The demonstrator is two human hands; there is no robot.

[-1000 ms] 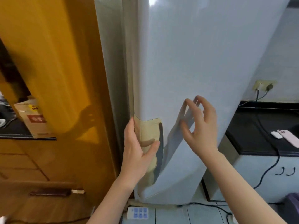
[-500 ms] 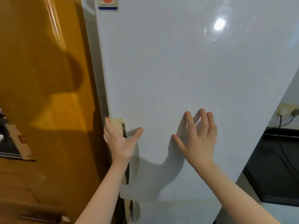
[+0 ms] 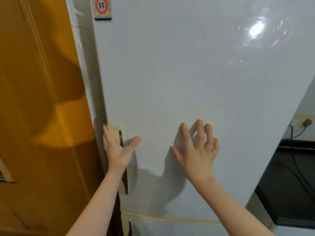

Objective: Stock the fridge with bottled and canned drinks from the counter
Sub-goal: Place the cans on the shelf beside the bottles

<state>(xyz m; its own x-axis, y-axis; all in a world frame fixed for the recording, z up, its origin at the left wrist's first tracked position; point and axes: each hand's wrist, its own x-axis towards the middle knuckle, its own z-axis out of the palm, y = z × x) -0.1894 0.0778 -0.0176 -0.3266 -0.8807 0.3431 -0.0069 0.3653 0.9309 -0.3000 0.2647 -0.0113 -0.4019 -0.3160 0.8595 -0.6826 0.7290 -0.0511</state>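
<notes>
The white fridge door (image 3: 179, 74) fills most of the head view and looks shut against the cabinet. My left hand (image 3: 117, 149) lies on the beige recessed handle (image 3: 115, 129) at the door's left edge, fingers straight along it and thumb spread onto the door face. My right hand (image 3: 197, 150) is at the door panel to the right, fingers spread and slightly bent, fingertips touching or nearly touching the surface. No bottles or cans are in view.
An orange wooden door (image 3: 37, 108) stands close on the left of the fridge. On the right is a black counter (image 3: 293, 181), with a wall socket and plug (image 3: 305, 122) above it. A lower fridge door (image 3: 170, 227) begins below a beige seam.
The fridge door swung shut from ajar, and the view rose and turned square to it. My left hand let go of the handle's edge and now lies flat; my right hand reached the panel.
</notes>
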